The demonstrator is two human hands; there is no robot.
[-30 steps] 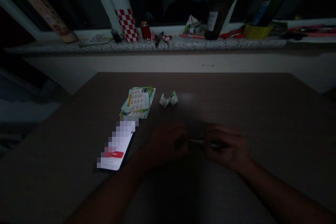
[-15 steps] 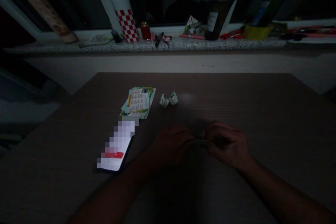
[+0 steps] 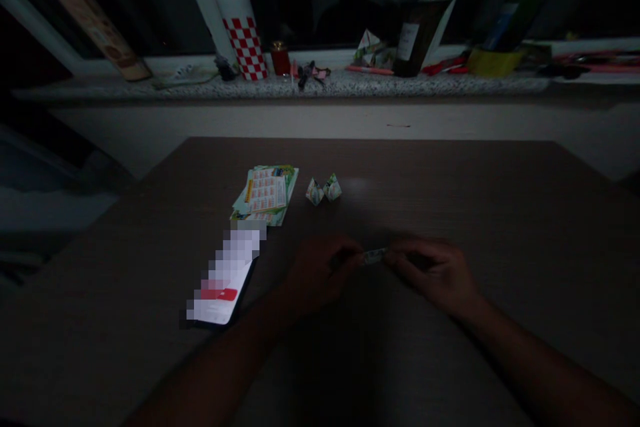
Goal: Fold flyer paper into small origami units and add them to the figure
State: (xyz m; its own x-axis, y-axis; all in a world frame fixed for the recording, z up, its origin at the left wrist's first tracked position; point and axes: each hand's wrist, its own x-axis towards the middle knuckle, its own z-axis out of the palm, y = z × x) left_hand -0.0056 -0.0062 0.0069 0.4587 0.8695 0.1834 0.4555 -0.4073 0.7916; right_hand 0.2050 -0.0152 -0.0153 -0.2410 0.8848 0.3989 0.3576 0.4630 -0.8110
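While both hands hover low over the dark worktop, the left hand and right hand each pinch one end of a small folded paper piece between fingertips, holding it near the worktop's middle. Two folded paper shapes sit beyond it, beside a stack of printed sheets and a lit phone.

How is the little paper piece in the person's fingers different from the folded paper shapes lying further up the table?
The small paper piece looks flat and is pinched between the left hand and right hand; the folded paper shapes are puffed up, peaked and lie untouched on the table. It looks smaller and is one piece; they are a pair. Both seem printed paper.
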